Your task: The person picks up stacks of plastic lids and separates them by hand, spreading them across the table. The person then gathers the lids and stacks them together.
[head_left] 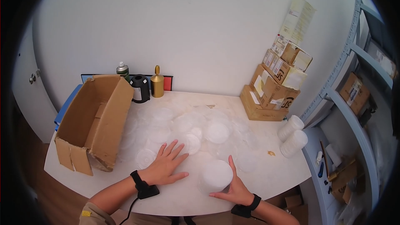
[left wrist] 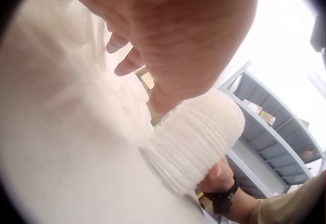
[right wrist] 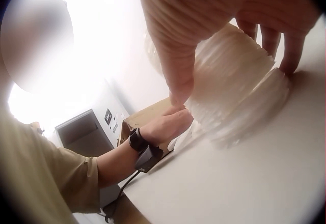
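A tall stack of translucent round plastic lids (head_left: 216, 174) stands near the table's front edge. My right hand (head_left: 236, 188) grips this stack from the right, thumb on the near side and fingers round the far side. The right wrist view shows many thin rims packed in the stack (right wrist: 229, 79), with a gap between two bundles low down. My left hand (head_left: 166, 167) is spread palm down left of the stack, its fingertips at the edge of the loose plastic lids (head_left: 189, 143). These loose lids lie scattered and overlapping across the middle of the table.
Two more lid stacks (head_left: 294, 143) stand at the table's right edge. A cardboard box (head_left: 118, 121), open on top, sits at the left. Along the back are a black jug (head_left: 140, 89), a gold canister (head_left: 157, 84) and piled parcels (head_left: 271, 87). Metal shelving (head_left: 341, 108) borders the right.
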A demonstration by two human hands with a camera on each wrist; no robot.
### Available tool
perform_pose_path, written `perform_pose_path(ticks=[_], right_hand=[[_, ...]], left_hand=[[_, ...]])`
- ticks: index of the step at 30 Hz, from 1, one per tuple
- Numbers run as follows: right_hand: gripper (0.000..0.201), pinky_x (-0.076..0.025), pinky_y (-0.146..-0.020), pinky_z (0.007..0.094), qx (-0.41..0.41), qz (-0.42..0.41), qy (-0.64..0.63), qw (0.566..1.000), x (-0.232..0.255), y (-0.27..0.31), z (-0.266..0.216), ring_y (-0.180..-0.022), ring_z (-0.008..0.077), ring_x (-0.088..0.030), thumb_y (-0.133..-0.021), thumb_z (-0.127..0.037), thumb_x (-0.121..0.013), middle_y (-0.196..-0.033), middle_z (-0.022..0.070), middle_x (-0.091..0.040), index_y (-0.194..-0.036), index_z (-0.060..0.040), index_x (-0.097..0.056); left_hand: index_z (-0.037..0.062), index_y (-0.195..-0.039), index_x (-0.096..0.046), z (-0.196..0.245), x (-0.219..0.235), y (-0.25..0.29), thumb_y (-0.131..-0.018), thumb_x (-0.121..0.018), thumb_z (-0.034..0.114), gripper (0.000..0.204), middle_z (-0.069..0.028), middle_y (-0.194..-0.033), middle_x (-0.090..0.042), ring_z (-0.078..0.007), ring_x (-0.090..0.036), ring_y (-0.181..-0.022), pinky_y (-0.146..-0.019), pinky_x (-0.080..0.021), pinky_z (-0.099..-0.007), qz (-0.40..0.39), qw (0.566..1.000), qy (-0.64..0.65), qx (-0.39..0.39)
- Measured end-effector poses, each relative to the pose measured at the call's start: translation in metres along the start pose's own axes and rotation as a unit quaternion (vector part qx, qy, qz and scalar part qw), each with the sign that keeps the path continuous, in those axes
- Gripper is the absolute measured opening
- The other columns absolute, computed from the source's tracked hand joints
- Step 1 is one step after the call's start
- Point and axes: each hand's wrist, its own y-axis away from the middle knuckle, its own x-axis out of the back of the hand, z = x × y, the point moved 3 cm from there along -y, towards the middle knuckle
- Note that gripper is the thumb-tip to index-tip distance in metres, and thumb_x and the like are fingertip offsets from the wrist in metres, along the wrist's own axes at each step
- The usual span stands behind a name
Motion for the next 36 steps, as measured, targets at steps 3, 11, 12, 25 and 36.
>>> perform_pose_path(ticks=[3,11,12,25,36], right_hand=[[0.139,-0.032,-0.118,0.0417,0.009,-0.027,0.0,1.0,-0.016,-0.027,0.001,-0.14,0.0344,-0.046,-0.08,-0.027,-0.087,-0.149,0.0248,-0.046,-0.155,-0.0022,0.027],[0.138,-0.028,-0.12,0.0427,0.049,-0.048,-0.052,0.996,-0.046,-0.083,0.002,-0.144,0.0332,-0.04,-0.081,-0.026,-0.086,-0.154,0.0244,-0.04,-0.154,-0.0011,0.029],[0.138,-0.028,-0.12,0.0427,0.048,-0.058,-0.053,0.996,-0.048,-0.085,0.0,-0.144,0.0332,-0.04,-0.081,-0.026,-0.086,-0.154,0.0244,-0.04,-0.154,-0.0011,0.029],[0.11,-0.029,-0.118,0.0413,-0.001,-0.095,-0.261,0.961,-0.04,-0.09,0.019,-0.141,0.0263,-0.041,-0.077,-0.033,-0.085,-0.15,0.0148,-0.043,-0.16,-0.0004,-0.021],[0.095,-0.037,-0.112,0.0392,-0.041,-0.138,-0.275,0.951,-0.054,-0.085,0.011,-0.133,0.0232,-0.048,-0.073,-0.021,-0.086,-0.143,0.0135,-0.049,-0.151,0.0005,-0.034]], left_hand=[[0.0038,-0.151,-0.04,0.007,0.012,0.004,-0.09,-0.07,0.034,0.075,-0.0211,-0.158,-0.035,-0.0413,-0.025,-0.149,-0.12,-0.022,-0.0555,0.063,0.98,0.188,0.001],[0.0023,-0.159,-0.021,0.01,0.005,0.007,-0.082,-0.083,0.032,0.103,-0.0208,-0.155,-0.039,-0.0337,-0.039,-0.144,-0.119,-0.029,-0.0438,0.15,0.871,0.464,0.062],[0.0025,-0.16,-0.018,0.01,0.003,0.007,-0.082,-0.084,0.032,0.107,-0.0208,-0.154,-0.039,-0.0325,-0.04,-0.143,-0.119,-0.03,-0.043,0.155,0.858,0.483,0.077],[0.0039,-0.15,-0.034,0.006,-0.008,0.016,-0.077,-0.089,0.033,0.096,-0.0176,-0.144,-0.047,-0.0306,-0.048,-0.134,-0.111,-0.04,-0.0405,0.18,0.854,0.483,0.073],[0.0034,-0.151,-0.036,0.002,-0.009,0.02,-0.076,-0.087,0.038,0.097,-0.0152,-0.145,-0.048,-0.0278,-0.049,-0.134,-0.112,-0.038,-0.0412,0.206,0.838,0.504,0.032]])
